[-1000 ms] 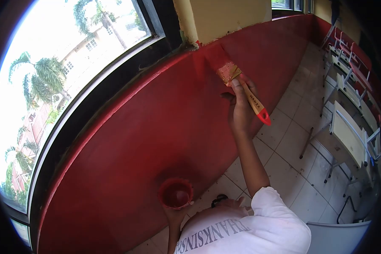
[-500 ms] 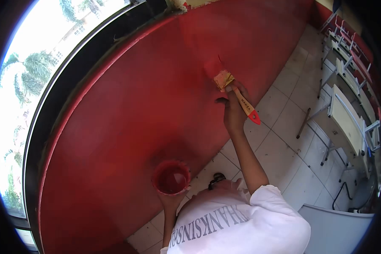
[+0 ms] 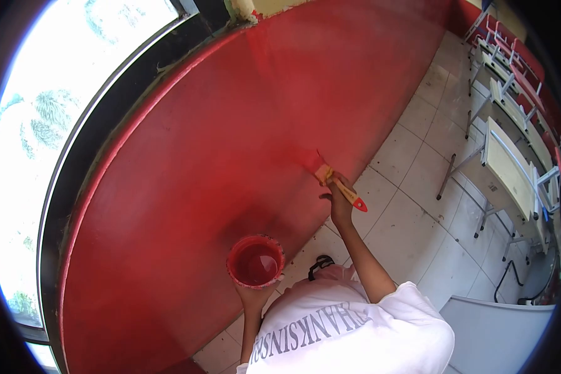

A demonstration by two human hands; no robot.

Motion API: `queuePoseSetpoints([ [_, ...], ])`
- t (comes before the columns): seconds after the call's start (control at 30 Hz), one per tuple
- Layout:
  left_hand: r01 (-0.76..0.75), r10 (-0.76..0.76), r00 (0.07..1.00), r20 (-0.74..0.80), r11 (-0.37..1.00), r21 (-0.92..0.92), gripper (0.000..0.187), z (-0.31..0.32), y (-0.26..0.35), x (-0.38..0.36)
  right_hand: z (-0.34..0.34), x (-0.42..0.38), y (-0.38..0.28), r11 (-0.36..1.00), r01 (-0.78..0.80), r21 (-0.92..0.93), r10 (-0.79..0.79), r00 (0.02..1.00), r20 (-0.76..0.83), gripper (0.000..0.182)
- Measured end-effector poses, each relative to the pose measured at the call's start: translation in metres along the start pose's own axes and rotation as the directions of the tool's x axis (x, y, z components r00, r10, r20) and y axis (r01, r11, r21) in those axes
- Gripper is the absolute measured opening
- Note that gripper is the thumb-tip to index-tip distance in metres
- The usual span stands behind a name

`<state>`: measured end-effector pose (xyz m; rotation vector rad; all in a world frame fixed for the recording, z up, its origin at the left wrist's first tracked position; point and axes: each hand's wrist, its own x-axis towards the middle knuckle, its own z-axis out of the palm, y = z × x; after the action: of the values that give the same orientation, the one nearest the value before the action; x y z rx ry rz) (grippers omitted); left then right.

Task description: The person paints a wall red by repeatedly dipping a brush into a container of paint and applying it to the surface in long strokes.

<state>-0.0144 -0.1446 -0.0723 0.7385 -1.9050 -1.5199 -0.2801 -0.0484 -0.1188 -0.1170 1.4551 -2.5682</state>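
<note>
A paintbrush [image 3: 345,191] with a wooden handle and red tip is in my right hand [image 3: 339,198], fingers wrapped round it near the ferrule. Its red-coated bristles touch the red wall [image 3: 187,162]. My left hand [image 3: 254,294] holds a round bucket [image 3: 230,274] from below and beside it, close to the wall. Red paint [image 3: 255,263] shows inside the bucket. Much of my left hand is hidden beneath the bucket.
A window [image 3: 50,137] with a black frame runs along the left. Desks [image 3: 508,168] and chairs stand on the tiled floor [image 3: 411,218] at the right. A grey panel [image 3: 492,333] is at the lower right. My foot shows below.
My right hand and the brush have moved down the view, closer to the bucket, with the bristles still at the wall. The bucket has shifted only slightly.
</note>
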Motion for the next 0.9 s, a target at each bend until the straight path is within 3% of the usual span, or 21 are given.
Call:
queuePoseSetpoints([
  [0.13, -0.115, 0.114, 0.993, -0.039, 0.993, -0.016, 0.091, 0.006, 0.007, 0.000, -0.025, -0.016, -0.007, 0.994, -0.026, -0.110, 0.022, 0.999, -0.040, 0.032],
  [0.2, -0.270, 0.263, 0.958, -0.113, 0.962, -0.048, 0.083, 0.017, 0.029, 0.006, -0.011, -0.014, -0.033, 0.999, 0.039, -0.030, -0.040, 0.999, -0.011, 0.031],
  [0.4, -0.244, 0.245, 0.966, -0.085, 0.970, 0.017, 0.090, 0.014, 0.021, 0.001, 0.065, 0.006, -0.147, 0.909, 0.361, 0.210, -0.374, 0.927, 0.023, 0.026],
  [0.47, -0.088, 0.081, 0.996, -0.047, 0.979, -0.185, 0.091, 0.013, 0.013, 0.000, 0.092, 0.012, -0.179, 0.870, 0.428, 0.246, -0.458, 0.886, 0.079, 0.026],
  [0.5, -0.074, 0.068, 0.997, -0.033, 0.974, -0.215, 0.090, 0.013, 0.016, 0.000, 0.103, 0.014, -0.189, 0.848, 0.458, 0.266, -0.498, 0.860, 0.107, 0.027],
  [0.6, -0.164, 0.163, 0.986, -0.023, 0.971, -0.172, 0.086, 0.016, 0.042, 0.000, 0.125, 0.018, -0.203, 0.825, 0.468, 0.317, -0.520, 0.847, 0.105, 0.028],
  [0.7, -0.034, 0.033, 0.999, -0.013, 0.983, -0.181, 0.085, 0.011, 0.043, -0.005, 0.138, 0.015, -0.208, 0.827, 0.469, 0.310, -0.516, 0.852, 0.090, 0.029],
  [0.8, -0.080, 0.072, 0.996, -0.049, 0.978, -0.195, 0.083, 0.008, 0.034, -0.006, 0.143, 0.014, -0.207, 0.828, 0.447, 0.338, -0.507, 0.855, 0.112, 0.029],
  [0.9, -0.125, 0.113, 0.986, -0.120, 0.988, -0.093, 0.085, 0.009, 0.034, -0.006, 0.149, 0.016, -0.201, 0.831, 0.433, 0.351, -0.493, 0.864, 0.102, 0.030],
])
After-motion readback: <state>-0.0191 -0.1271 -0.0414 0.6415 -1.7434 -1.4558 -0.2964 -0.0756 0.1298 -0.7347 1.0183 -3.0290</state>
